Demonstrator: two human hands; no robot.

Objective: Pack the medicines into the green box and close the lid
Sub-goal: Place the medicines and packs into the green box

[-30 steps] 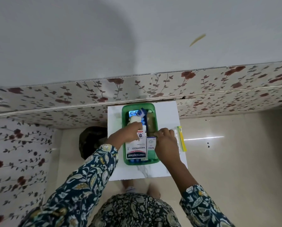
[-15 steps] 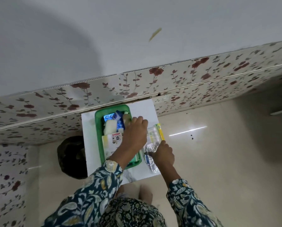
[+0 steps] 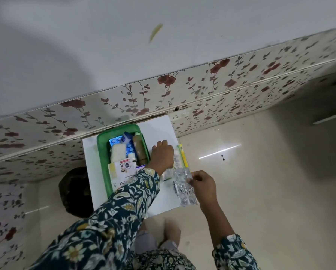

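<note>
The green box (image 3: pixel 102 152) stands open on a small white table (image 3: pixel 159 129), filled with blister strips, a white bottle, a brown tube and a plaster carton. My left hand (image 3: pixel 162 155) reaches across to the right of the box, fingers curled down on a flat packet with a yellow-green edge (image 3: pixel 182 158). My right hand (image 3: pixel 202 184) pinches a crinkled clear plastic packet (image 3: pixel 184 191) at the table's right edge. No lid is visible.
A floral-patterned panel (image 3: pixel 163 98) runs along the wall right behind the table. A dark round object (image 3: pixel 73 191) sits on the floor left of the table. Glossy beige floor (image 3: pixel 260 182) spreads to the right. My feet are just below the table.
My left hand has left the box and moved right onto the yellow-edged packet. My right hand has pulled back towards me with the clear packet. The camera has shifted.
</note>
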